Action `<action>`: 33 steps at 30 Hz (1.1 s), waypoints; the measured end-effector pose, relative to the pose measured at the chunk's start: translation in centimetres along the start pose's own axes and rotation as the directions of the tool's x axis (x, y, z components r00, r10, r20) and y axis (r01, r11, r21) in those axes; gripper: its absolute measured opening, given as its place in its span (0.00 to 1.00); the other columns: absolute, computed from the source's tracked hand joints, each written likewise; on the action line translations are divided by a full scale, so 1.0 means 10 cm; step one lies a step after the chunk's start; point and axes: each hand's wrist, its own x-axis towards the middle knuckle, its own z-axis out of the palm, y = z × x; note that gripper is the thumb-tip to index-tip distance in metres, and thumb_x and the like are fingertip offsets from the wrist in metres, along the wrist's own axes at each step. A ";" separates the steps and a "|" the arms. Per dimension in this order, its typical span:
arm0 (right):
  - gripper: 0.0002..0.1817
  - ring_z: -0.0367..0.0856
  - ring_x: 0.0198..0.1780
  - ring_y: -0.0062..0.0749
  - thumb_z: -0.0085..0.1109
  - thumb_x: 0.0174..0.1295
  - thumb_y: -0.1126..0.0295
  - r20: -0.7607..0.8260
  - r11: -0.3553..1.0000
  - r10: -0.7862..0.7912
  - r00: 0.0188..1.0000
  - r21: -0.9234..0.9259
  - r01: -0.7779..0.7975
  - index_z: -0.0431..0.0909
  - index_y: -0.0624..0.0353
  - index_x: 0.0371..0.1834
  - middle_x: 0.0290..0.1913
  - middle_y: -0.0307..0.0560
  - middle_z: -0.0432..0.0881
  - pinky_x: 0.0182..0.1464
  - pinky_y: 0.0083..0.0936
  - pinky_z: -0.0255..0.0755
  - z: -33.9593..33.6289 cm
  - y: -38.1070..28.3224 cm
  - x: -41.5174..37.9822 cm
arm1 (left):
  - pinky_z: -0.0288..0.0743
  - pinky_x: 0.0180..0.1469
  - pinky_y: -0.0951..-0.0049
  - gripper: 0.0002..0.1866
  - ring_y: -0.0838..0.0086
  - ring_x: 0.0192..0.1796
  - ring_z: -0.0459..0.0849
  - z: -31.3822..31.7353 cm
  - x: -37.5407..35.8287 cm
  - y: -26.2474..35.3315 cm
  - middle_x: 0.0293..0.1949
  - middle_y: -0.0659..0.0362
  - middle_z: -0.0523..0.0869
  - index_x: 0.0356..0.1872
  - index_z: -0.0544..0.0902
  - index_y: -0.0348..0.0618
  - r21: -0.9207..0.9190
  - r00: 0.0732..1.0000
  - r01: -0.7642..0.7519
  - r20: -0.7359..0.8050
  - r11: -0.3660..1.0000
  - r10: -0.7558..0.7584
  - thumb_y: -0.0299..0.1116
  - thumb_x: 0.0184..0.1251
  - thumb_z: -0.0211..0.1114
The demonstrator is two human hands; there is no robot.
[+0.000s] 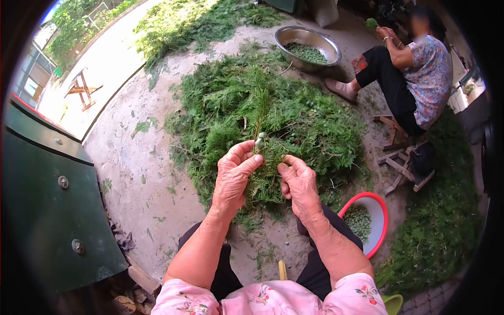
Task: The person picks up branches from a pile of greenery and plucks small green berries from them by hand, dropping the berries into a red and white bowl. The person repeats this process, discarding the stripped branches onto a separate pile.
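Observation:
My left hand (234,172) is closed, thumb against fingers, around an evergreen sprig (258,107) that points up and away from me. A small cluster of pale green seed cones (260,139) shows on the sprig just above my left thumb. My right hand (301,184) is pinched, its fingertips beside the feathery foliage right of the left hand. Whatever lies between those fingertips is too small to make out. Beneath and beyond both hands spreads a large pile of cut evergreen branches (315,115) on the concrete ground.
By my right knee stands a red-rimmed basin (386,220) of green cones. Beyond the pile, a metal basin (333,48) holds more. A seated person (430,79) at right holds a small sprig (371,23). A wooden stool (396,165) stands nearby; a dark green panel (47,210) is left.

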 end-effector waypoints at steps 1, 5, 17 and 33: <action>0.16 0.61 0.17 0.09 0.59 0.59 0.67 -0.092 0.992 -0.125 0.988 -0.031 0.123 0.72 0.65 0.48 0.22 0.30 0.69 0.16 0.11 0.55 -0.03 -0.05 0.04 | 0.71 0.45 0.81 0.18 0.81 0.39 0.78 -0.01 0.00 -0.01 0.39 0.60 0.81 0.51 0.72 0.34 0.050 1.000 -0.023 0.015 0.998 0.022 0.22 0.59 0.61; 0.10 0.68 0.22 0.15 0.61 0.58 0.68 -0.006 0.824 -0.465 0.885 -0.368 0.430 0.78 0.61 0.40 0.22 0.33 0.74 0.24 0.18 0.65 -0.07 -0.20 0.11 | 0.71 0.43 0.83 0.20 0.83 0.38 0.77 -0.01 -0.02 -0.03 0.37 0.60 0.81 0.52 0.71 0.34 0.250 0.995 -0.087 0.068 0.964 0.073 0.21 0.58 0.62; 0.09 0.68 0.21 0.20 0.59 0.59 0.68 0.062 0.751 -0.528 0.847 -0.430 0.500 0.77 0.63 0.33 0.21 0.39 0.72 0.24 0.21 0.65 0.00 -0.14 0.08 | 0.72 0.39 0.84 0.25 0.85 0.34 0.77 0.08 -0.06 -0.13 0.30 0.64 0.81 0.54 0.71 0.38 0.470 0.984 -0.169 0.135 0.866 0.119 0.17 0.52 0.64; 0.07 0.61 0.17 0.11 0.52 0.64 0.67 -0.015 0.925 0.072 0.997 0.376 -0.061 0.75 0.59 0.39 0.20 0.30 0.66 0.16 0.10 0.55 0.03 -0.13 -0.09 | 0.73 0.40 0.81 0.18 0.82 0.33 0.79 0.21 -0.09 -0.12 0.30 0.60 0.82 0.47 0.75 0.35 0.115 0.999 -0.003 0.049 0.993 -0.003 0.16 0.53 0.62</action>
